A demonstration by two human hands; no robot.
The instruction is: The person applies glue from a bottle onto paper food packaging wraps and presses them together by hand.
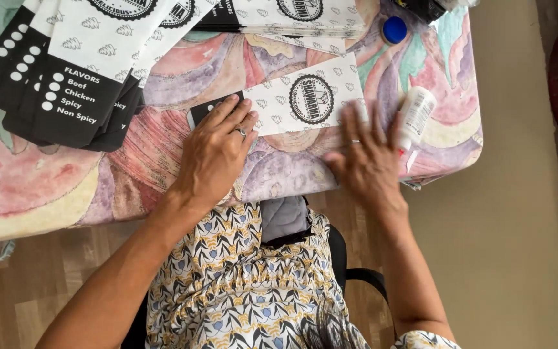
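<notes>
Lying between both hands — printed paper sleeve (292, 103), left hand (217, 152) flat open on it, right hand (366, 158) spread open.

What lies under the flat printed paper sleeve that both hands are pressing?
Under the paper sleeve lies the swirly pastel tablecloth. The left hand and right hand cover parts of it.

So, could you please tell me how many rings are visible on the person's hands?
2: one ring on a finger of the left hand, one on a finger of the right hand. Others may be hidden.
</notes>
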